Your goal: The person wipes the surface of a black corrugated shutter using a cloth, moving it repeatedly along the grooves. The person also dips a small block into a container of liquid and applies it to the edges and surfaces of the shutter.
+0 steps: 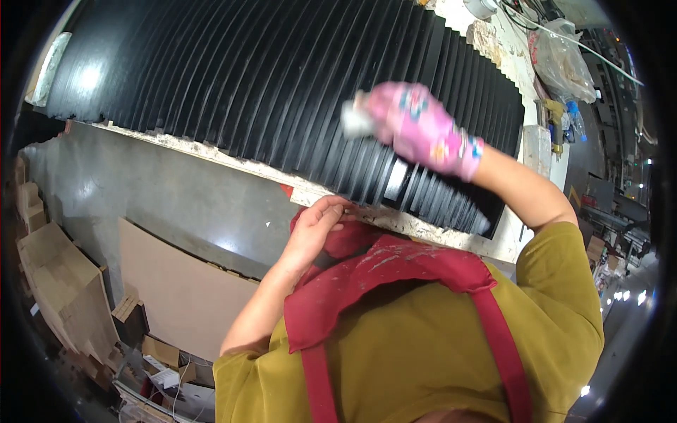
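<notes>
Long black strips (233,77) lie side by side in a stepped row across the bench, their upper faces glossy. Over them, right of the middle, is my right hand (419,127) in a pink floral glove. It is closed round a soft-looking white wad (358,120), blurred by motion; whether that is cloth or paper I cannot make out. My bare left hand (321,224) is by the bench's near edge, against the red apron (384,278). Its fingers are curled in together, and what they hold, if anything, is hidden.
The pale, stained bench edge (197,149) runs between me and the strips. A clear plastic bag (564,63) and a blue-capped bottle (577,120) are at the far right. Brown boards (183,289) and stacked cardboard (60,282) stand at the left.
</notes>
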`<state>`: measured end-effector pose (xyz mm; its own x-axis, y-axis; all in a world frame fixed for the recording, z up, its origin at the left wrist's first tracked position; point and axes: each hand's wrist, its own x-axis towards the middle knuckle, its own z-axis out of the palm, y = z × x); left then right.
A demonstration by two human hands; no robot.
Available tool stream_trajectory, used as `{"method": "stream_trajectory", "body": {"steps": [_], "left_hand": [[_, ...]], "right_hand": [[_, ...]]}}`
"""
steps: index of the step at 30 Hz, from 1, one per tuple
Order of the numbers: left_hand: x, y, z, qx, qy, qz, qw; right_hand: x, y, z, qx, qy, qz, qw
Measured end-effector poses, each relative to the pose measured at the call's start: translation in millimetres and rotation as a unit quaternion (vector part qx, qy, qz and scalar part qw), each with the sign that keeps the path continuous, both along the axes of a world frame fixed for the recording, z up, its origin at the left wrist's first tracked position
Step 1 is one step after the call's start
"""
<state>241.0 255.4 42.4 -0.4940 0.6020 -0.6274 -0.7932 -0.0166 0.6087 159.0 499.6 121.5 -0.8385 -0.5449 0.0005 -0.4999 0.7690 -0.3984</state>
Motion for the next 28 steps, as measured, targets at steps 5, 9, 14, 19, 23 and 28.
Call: {"method": "stream_trajectory", "body": {"steps": [5, 9, 14, 19, 23, 28], "left_hand": [[0, -5, -7, 0.033, 0.029, -0.016, 0.999], [-1, -5, -4, 0.052, 0.056, -0.033, 0.997], [-10, -33, 1, 0.042, 0.041, -0.02, 0.998], [-50, -93, -1, -0.008, 0.075, 0.049, 0.996], [-70, -121, 8, -0.061, 0.125, 0.097, 0.985], [-71, -129, 6, -0.056, 0.117, 0.115, 0.985]], "right_hand": [[-1, -16, 16, 0.002, 0.03, 0.197, 0.98], [-120, 32, -13, -0.066, 0.153, -0.13, 0.977], [-86, -18, -23, -0.016, 0.176, 0.01, 0.984], [-12, -87, 9, -0.007, 0.032, 0.17, 0.985], [-101, -56, 4, -0.079, 0.149, -0.078, 0.983], [-87, -82, -29, 0.033, 0.161, -0.062, 0.984]]}}
